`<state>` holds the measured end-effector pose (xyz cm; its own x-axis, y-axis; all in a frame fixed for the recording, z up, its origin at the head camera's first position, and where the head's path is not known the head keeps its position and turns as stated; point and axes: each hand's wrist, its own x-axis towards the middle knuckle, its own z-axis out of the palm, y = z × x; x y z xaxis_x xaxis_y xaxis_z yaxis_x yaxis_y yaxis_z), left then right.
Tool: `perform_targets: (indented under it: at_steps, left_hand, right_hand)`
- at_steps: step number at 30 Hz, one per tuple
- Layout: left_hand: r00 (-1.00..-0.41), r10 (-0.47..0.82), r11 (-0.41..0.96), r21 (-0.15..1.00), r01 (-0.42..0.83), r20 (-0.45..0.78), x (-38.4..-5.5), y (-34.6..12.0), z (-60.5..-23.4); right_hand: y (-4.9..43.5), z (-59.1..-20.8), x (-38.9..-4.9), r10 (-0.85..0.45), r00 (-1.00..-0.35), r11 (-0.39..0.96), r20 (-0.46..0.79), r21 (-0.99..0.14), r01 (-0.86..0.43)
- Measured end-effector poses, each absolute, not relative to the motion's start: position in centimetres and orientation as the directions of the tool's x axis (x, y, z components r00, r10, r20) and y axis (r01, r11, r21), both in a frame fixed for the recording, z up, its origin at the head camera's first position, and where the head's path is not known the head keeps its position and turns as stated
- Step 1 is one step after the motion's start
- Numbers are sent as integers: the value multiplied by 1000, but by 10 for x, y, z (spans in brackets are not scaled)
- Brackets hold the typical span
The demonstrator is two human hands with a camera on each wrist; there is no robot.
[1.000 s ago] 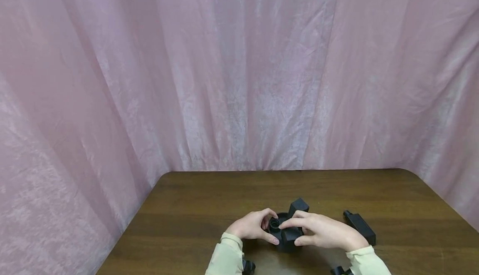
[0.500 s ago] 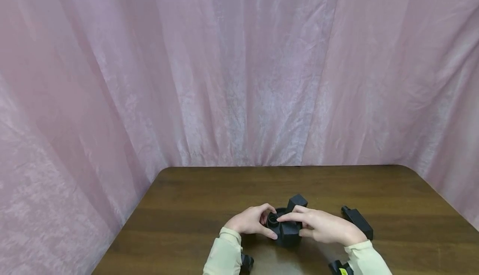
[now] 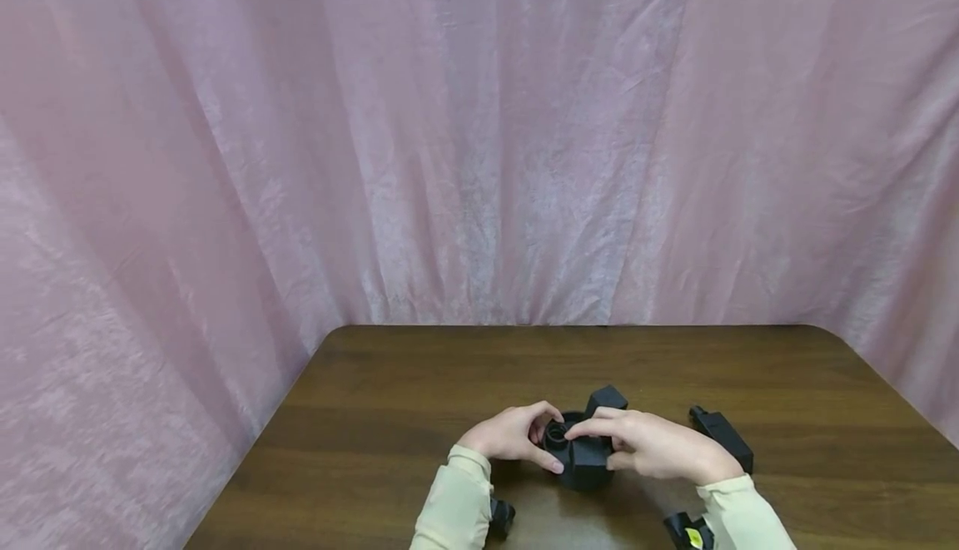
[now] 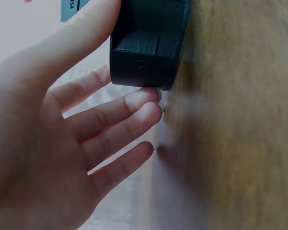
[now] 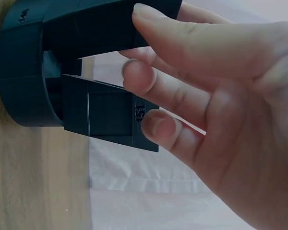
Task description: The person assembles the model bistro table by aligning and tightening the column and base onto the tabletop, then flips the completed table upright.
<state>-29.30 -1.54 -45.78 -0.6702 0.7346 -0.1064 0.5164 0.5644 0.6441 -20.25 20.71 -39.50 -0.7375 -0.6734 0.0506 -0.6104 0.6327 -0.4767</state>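
A round black base (image 3: pixel 583 482) stands on the table, with a hollow ring on its left top. Curled around its left side, my left hand (image 3: pixel 511 436) grips it between thumb and index finger; in the left wrist view the other fingers lie near the base's wall (image 4: pixel 146 60). From the right, my right hand (image 3: pixel 663 448) pinches a tapered black block (image 5: pixel 101 28) set in the base. A second black block (image 3: pixel 607 398) stands at the base's far side; in the right wrist view, the fingertips are close to that engraved block (image 5: pixel 110 112).
A separate black block with a narrow knob (image 3: pixel 722 440) lies right of the base, beyond my right forearm. The wooden table (image 3: pixel 404 384) ends at a pink curtain (image 3: pixel 479 200). Black wrist cameras (image 3: pixel 685 529) sit under both sleeves.
My right thumb has slid from the near block's front face towards its right side. The left hand keeps its grip on the base. The head view has shifted slightly.
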Motion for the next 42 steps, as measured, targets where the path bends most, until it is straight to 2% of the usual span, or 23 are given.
perform_targets:
  at_steps: [10, 17, 19, 21, 23, 25, 28, 32, 37, 42]
  left_hand:
    - [-697, 706, 598, 633, 491, -127, -292, -14, -456]
    - [-701, 707, 590, 623, 514, -91, -291, -12, -457]
    - [-705, 702, 594, 626, 506, -96, -291, -12, -458]
    - [-714, 691, 607, 625, 491, -111, -291, -11, -459]
    - [-725, 678, 620, 623, 477, -119, -291, -11, -459]
    - [-737, 666, 633, 611, 476, -115, -290, -11, -458]
    - [-758, 646, 652, 586, 482, -95, -290, -10, -459]
    - [-767, 638, 655, 570, 496, -67, -292, -10, -461]
    - [-743, 665, 623, 600, 501, -70, -293, -11, -460]
    - [-721, 687, 596, 637, 489, -89, -295, -14, -459]
  right_hand:
    - [207, -396, -205, -692, -720, 616, 52, -477, -627]
    - [225, -391, -204, -687, -695, 569, 213, -436, -697]
    - [239, -389, -203, -650, -714, 582, 259, -434, -688]
    - [257, -387, -201, -590, -761, 637, 271, -422, -645]
    - [275, -385, -198, -502, -834, 719, 229, -425, -550]
    - [293, -387, -194, -410, -904, 791, 126, -444, -421]
    - [319, -396, -191, -283, -959, 853, -21, -463, -242]
    - [342, -414, -192, -187, -975, 868, -121, -486, -106]
    - [348, -427, -194, -137, -956, 833, -257, -553, 29]
    - [342, -433, -199, -133, -956, 823, -262, -567, 41]
